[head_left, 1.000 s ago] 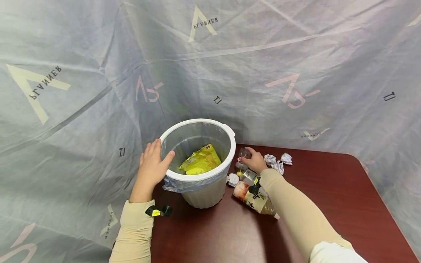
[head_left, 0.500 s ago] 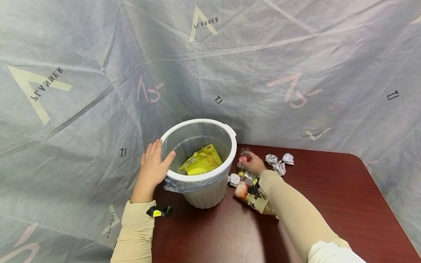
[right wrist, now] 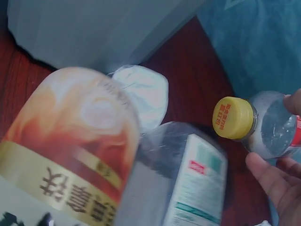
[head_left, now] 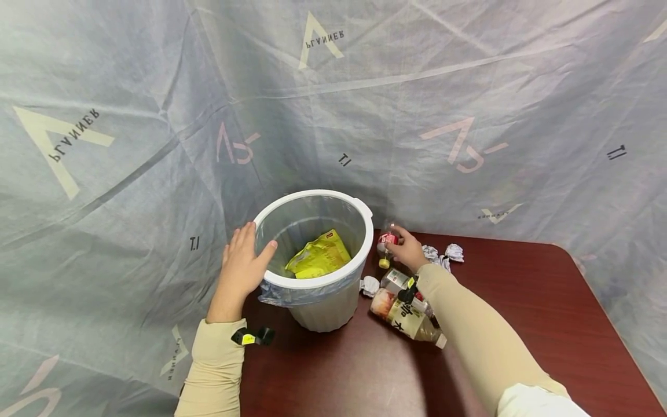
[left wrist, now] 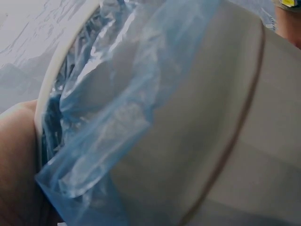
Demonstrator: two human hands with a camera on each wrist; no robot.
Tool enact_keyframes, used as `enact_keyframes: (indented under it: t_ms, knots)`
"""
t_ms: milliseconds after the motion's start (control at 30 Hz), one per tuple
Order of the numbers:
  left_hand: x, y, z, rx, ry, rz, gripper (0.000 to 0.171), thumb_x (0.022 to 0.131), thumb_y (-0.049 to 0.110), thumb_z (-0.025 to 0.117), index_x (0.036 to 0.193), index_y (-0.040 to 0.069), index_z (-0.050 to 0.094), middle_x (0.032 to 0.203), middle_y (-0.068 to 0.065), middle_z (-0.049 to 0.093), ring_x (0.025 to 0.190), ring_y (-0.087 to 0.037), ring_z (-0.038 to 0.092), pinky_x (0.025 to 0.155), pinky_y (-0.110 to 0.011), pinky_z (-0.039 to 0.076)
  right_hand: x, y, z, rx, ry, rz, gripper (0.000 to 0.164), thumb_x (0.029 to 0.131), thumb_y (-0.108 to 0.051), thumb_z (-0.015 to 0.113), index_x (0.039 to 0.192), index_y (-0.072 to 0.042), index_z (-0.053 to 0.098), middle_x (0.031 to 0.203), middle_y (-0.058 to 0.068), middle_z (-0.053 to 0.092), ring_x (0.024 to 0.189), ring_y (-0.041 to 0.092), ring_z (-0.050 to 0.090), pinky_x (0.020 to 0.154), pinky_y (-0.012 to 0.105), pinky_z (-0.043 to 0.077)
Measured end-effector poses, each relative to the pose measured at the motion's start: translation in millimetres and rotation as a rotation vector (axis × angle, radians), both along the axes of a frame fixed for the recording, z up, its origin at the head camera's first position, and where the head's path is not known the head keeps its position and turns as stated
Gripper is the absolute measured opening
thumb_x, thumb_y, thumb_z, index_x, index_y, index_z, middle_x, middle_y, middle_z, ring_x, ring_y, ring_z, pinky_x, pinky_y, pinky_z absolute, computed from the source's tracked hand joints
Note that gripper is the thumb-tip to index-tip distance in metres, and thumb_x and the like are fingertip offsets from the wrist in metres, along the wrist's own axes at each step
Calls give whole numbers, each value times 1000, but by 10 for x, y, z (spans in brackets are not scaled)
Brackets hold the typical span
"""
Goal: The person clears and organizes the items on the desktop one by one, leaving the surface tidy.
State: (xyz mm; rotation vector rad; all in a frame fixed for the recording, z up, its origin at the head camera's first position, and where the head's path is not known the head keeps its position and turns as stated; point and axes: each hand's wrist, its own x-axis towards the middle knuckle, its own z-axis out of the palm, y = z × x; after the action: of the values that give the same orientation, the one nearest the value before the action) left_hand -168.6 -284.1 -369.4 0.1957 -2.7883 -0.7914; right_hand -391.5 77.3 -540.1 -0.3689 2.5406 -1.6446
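Observation:
My right hand (head_left: 409, 250) holds a clear plastic bottle (head_left: 388, 238) with a red label and a yellow cap, just right of the bin. In the right wrist view, the fingers and thumb are around this bottle (right wrist: 273, 126), cap toward the camera. At the bin's left side, my left hand (head_left: 242, 263) rests on the white rim with its fingers extended and thumb over the edge. The bin (head_left: 325, 313) is lined with a bluish plastic bag (left wrist: 136, 94). A yellow packet (head_left: 321, 255) lies inside it.
A large bottle (head_left: 406, 315) with a cream label lies near a smaller clear bottle (head_left: 395, 280). One crumpled paper ball (head_left: 369, 286) sits by the bin, and several (head_left: 454, 252) lie behind the right hand. Grey sheeting (head_left: 417, 145) hangs behind the red-brown table (head_left: 521, 301).
My right hand has taken hold of the red-labelled bottle and moved it away toward the back sheeting, apart from the other bottles. The left hand has stayed on the rim.

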Motion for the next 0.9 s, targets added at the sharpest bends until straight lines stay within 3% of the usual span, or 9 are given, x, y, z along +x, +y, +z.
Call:
enact_keyframes:
  t_ms: [333,567,900]
  knots:
    - [7,8,16,-13,-5,1,79,104,47,45,160,-2,19,165,-23,18,153,-43,7,118,-67,3,19,35,395,-4,-10,18,64,95,-21,69,154,-16,43,114,26,62,82,36,72,75,55,60]
    - [2,0,-10,-9,9,0,80,103,47,47,159,-3,20,165,-25,19,153,-45,8,118,-68,4,1,132,591,-85,-38,49,64,97,-19,66,156,-17,40,123,26,53,86,30,69,72,48,62]
    - [-16,-6,-29,-14,4,4,80,103,47,47,160,-2,18,165,-24,19,153,-44,7,118,-67,4,64,256,923,-69,-19,55,61,98,-20,64,155,-15,42,124,28,51,81,31,67,75,43,61]
